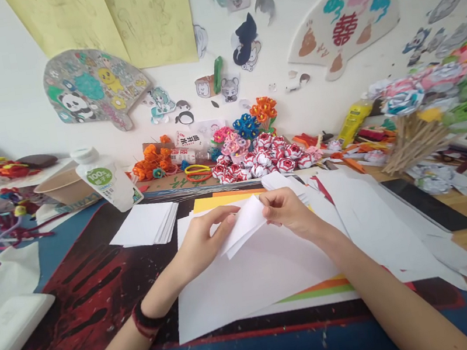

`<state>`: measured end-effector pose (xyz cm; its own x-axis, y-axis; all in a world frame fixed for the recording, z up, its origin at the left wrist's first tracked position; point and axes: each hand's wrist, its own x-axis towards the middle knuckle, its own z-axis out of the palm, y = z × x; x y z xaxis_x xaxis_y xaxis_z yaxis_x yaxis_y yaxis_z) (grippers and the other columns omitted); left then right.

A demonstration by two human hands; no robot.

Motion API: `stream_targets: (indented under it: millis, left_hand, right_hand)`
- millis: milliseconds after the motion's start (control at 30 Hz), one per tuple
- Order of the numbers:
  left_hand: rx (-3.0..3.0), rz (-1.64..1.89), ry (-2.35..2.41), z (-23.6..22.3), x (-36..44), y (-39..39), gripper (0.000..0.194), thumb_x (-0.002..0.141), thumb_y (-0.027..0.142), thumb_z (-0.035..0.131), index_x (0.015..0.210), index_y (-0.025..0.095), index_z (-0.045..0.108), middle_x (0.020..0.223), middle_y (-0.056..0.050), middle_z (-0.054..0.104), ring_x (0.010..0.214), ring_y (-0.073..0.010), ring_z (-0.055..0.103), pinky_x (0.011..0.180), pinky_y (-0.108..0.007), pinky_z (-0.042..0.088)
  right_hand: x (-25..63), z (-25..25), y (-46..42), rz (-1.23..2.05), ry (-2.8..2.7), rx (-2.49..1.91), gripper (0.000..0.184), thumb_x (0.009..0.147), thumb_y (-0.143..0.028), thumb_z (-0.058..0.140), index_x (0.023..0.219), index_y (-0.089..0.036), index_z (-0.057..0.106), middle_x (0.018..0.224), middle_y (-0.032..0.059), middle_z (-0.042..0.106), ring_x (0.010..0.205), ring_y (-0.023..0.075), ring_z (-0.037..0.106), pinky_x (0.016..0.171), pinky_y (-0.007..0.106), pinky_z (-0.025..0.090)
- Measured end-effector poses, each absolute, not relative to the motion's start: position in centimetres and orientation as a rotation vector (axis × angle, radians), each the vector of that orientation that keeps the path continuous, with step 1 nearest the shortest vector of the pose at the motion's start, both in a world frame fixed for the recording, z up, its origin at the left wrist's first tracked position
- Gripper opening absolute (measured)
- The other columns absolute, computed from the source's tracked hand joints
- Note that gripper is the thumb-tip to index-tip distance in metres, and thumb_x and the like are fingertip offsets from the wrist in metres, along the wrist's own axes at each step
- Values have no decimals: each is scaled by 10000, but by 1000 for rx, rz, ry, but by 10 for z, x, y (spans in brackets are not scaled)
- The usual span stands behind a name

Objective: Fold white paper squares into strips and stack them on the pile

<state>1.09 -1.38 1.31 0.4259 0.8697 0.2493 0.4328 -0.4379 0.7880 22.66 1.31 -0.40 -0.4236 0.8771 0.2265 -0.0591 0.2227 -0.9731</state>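
Note:
A small folded piece of white paper (pixel 245 224) is held up between my two hands, above a large white sheet (pixel 252 290). My left hand (pixel 206 235), with a dark band at the wrist, has its thumb and fingers closed on the paper's left side. At the upper right corner, my right hand (pixel 285 209) pinches the same paper between thumb and fingers. Orange and green sheets (pixel 322 289) show from under the large sheet. A stack of white paper squares (pixel 146 224) lies to the left of my hands.
White sheets (pixel 382 216) spread on the right, beside a black flat object (pixel 428 204). A white bottle (pixel 107 180) stands back left. Red-and-white paper flowers (pixel 272 157) line the wall. A bunch of flowers on sticks (pixel 413 132) is at right; a white case (pixel 14 334) lies front left.

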Motion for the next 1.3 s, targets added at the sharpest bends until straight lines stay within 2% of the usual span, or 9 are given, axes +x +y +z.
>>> stream_targets:
  millis: [233,367,533,700,833,1033,1167,1233,1300]
  left_hand:
    - [2211,973,1118,10,18,-20,646,761,421,720,1330,214,496,1274,-116,614,1052,-245,612,903,-385,495]
    - [2170,963,1142,10,17,-19,408,879,359,594,1266,232,560,1163,-72,678,968,-196,637,874,-351,506]
    - [2234,964,1088,12,18,-21,523,809,376,683,1289,231,538,1241,-87,641,1017,-217,628,902,-365,499]
    - [2150,1023,1214,7,16,-18,303,925,328,515,1189,214,610,1028,-58,727,901,-192,677,793,-314,530]
    - [1970,1109,1298,6,11,-15,290,962,338,429,1107,197,637,904,-46,745,732,-161,683,732,-298,528]
    - [2108,1078,1099,12,19,-24,535,827,394,655,1309,233,486,1252,-83,625,968,-193,636,812,-311,502]
    - [2114,1034,1174,8,22,-25,229,900,344,552,1051,195,637,970,-44,695,815,-166,620,745,-288,484]
    - [2001,1069,1244,7,19,-22,245,922,347,500,861,163,650,795,-33,668,717,-155,588,662,-269,463]
    - [1774,1117,1222,8,15,-19,262,905,381,520,861,154,643,804,-41,661,714,-160,585,611,-251,444]
  right_hand:
    - [227,-7,13,1334,-1588,-800,565,742,-550,697,513,-188,329,502,-66,304,473,70,304,470,240,239]
    - [227,-6,13,1307,-1629,-840,576,735,-581,685,517,-193,320,505,-63,298,485,79,324,471,240,250]
    - [227,-6,13,1298,-1636,-843,585,733,-612,666,516,-191,324,499,-60,318,481,78,332,475,241,261]
    - [228,-6,14,1310,-1636,-843,589,711,-634,672,508,-188,345,501,-62,317,478,74,319,475,241,271]
    - [231,-4,14,1350,-1655,-843,562,740,-580,681,511,-183,356,486,-66,320,467,69,324,466,240,233]
    - [225,0,9,1321,-1716,-856,540,767,-494,696,504,-184,341,479,-70,324,475,71,332,478,241,232]
    - [224,2,7,1341,-1757,-859,538,749,-452,722,498,-179,333,480,-70,338,473,63,295,469,241,207]
    - [227,1,8,1336,-1775,-875,526,763,-435,711,501,-178,335,481,-70,344,467,60,286,467,242,196]
    - [231,0,11,1292,-1780,-933,500,792,-434,681,507,-173,364,488,-64,362,469,62,302,470,240,210]
